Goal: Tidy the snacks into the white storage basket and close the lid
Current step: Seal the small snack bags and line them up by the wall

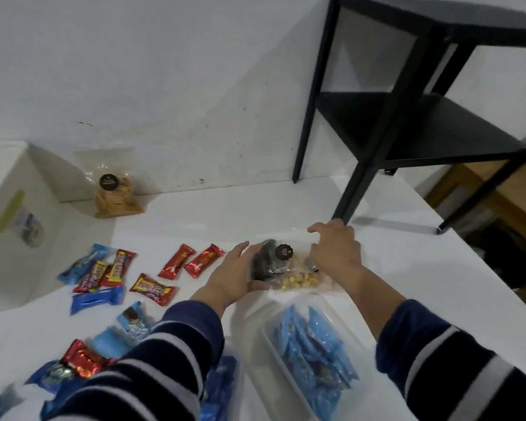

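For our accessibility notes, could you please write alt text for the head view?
Two hands, left and right, reach for clear snack bags on a white table. Candy bars lie to the left, beside a white basket.

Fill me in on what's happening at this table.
A person in striped sleeves is gathering snacks. The left hand holds a clear bag of dark cookies, and the right hand grips a clear bag of yellow pieces beside it. Wrapped candy bars lie scattered on the white table; the white storage basket stands far left.
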The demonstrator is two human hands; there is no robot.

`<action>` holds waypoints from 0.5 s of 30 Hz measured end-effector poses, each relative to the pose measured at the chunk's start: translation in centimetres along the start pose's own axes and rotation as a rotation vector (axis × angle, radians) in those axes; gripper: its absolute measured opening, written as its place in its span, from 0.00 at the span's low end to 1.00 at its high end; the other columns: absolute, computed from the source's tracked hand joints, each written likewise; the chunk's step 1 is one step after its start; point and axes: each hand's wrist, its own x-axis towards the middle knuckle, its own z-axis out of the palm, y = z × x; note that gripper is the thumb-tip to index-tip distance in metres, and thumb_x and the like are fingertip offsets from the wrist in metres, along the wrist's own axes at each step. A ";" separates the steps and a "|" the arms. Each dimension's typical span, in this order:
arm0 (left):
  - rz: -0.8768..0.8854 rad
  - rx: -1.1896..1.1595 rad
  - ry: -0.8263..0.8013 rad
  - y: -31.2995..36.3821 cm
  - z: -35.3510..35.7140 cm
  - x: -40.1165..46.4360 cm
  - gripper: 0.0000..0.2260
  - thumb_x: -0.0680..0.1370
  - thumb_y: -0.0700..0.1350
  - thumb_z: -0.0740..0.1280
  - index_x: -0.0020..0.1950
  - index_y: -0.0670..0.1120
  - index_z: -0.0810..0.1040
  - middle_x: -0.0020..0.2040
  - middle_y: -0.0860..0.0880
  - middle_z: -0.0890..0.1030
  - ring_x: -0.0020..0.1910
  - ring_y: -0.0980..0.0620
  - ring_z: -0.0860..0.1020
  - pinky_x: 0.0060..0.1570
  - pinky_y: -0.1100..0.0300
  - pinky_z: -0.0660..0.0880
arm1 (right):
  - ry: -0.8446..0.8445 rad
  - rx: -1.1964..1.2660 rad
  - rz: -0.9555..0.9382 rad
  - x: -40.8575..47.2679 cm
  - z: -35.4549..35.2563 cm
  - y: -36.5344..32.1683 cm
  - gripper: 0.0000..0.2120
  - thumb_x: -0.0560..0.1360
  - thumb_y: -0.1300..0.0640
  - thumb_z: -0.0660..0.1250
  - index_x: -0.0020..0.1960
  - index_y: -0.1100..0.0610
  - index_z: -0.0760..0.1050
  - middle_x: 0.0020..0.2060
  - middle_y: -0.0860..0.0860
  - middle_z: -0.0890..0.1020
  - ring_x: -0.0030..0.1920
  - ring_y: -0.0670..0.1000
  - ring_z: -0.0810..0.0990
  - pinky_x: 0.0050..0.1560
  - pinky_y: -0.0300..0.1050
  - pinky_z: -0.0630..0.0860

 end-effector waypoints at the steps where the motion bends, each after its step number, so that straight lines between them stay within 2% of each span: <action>1: -0.009 -0.004 -0.006 0.3 0.3 0.5 0.42 0.69 0.59 0.72 0.77 0.56 0.54 0.78 0.47 0.53 0.76 0.46 0.55 0.72 0.52 0.58 | 0.005 0.051 0.031 -0.1 -0.1 1.1 0.23 0.75 0.63 0.61 0.68 0.49 0.69 0.64 0.54 0.68 0.65 0.57 0.67 0.61 0.49 0.69; 3: -0.037 -0.010 -0.019 0.9 0.8 1.4 0.41 0.70 0.59 0.72 0.77 0.58 0.53 0.78 0.47 0.52 0.77 0.47 0.54 0.73 0.53 0.56 | -0.017 0.226 0.097 0.0 -0.1 2.8 0.21 0.75 0.62 0.62 0.68 0.53 0.69 0.58 0.53 0.72 0.61 0.57 0.74 0.56 0.47 0.73; 6: -0.078 -0.008 0.004 0.8 1.7 2.0 0.38 0.72 0.57 0.71 0.77 0.59 0.54 0.77 0.47 0.55 0.76 0.46 0.57 0.73 0.53 0.58 | -0.033 0.572 0.225 0.2 0.4 4.0 0.18 0.72 0.68 0.63 0.62 0.59 0.74 0.50 0.53 0.77 0.51 0.57 0.80 0.49 0.48 0.80; 7: -0.093 -0.005 0.031 0.7 2.0 1.9 0.37 0.73 0.56 0.71 0.76 0.59 0.56 0.76 0.47 0.57 0.74 0.45 0.60 0.71 0.52 0.62 | -0.016 0.619 0.227 0.3 0.6 4.2 0.18 0.72 0.69 0.62 0.60 0.59 0.75 0.50 0.54 0.78 0.46 0.55 0.81 0.44 0.44 0.81; 8: -0.113 -0.002 0.065 0.6 2.2 1.6 0.36 0.72 0.55 0.71 0.76 0.59 0.57 0.73 0.48 0.60 0.71 0.45 0.64 0.69 0.51 0.65 | 0.002 0.620 0.200 0.3 0.7 4.2 0.17 0.72 0.70 0.62 0.58 0.58 0.76 0.49 0.54 0.79 0.41 0.51 0.80 0.37 0.35 0.79; 9: -0.138 -0.003 0.099 0.5 2.3 1.2 0.35 0.72 0.54 0.72 0.75 0.59 0.58 0.71 0.49 0.63 0.69 0.46 0.66 0.66 0.50 0.68 | 0.020 0.611 0.159 0.4 0.8 4.1 0.15 0.73 0.70 0.61 0.57 0.57 0.75 0.47 0.53 0.78 0.37 0.46 0.77 0.30 0.27 0.74; 10: -0.164 -0.009 0.129 0.5 2.4 0.7 0.36 0.71 0.54 0.73 0.74 0.60 0.59 0.68 0.49 0.64 0.67 0.46 0.68 0.64 0.50 0.70 | 0.036 0.594 0.113 0.5 0.7 3.8 0.14 0.74 0.70 0.60 0.55 0.56 0.75 0.43 0.52 0.77 0.36 0.44 0.74 0.27 0.24 0.70; 13: -0.215 -0.018 0.165 0.3 2.5 -1.0 0.38 0.69 0.53 0.75 0.73 0.60 0.58 0.63 0.49 0.65 0.64 0.47 0.69 0.61 0.51 0.72 | 0.018 0.546 0.039 1.1 0.6 2.7 0.14 0.74 0.71 0.59 0.48 0.52 0.71 0.33 0.49 0.74 0.35 0.46 0.74 0.30 0.32 0.69; 15: -0.240 -0.014 0.171 0.3 2.6 -2.0 0.40 0.68 0.54 0.76 0.74 0.60 0.56 0.61 0.49 0.64 0.62 0.48 0.70 0.58 0.52 0.73 | 0.009 0.529 0.035 1.5 0.6 1.8 0.12 0.73 0.70 0.60 0.47 0.53 0.70 0.35 0.51 0.76 0.37 0.50 0.76 0.33 0.37 0.71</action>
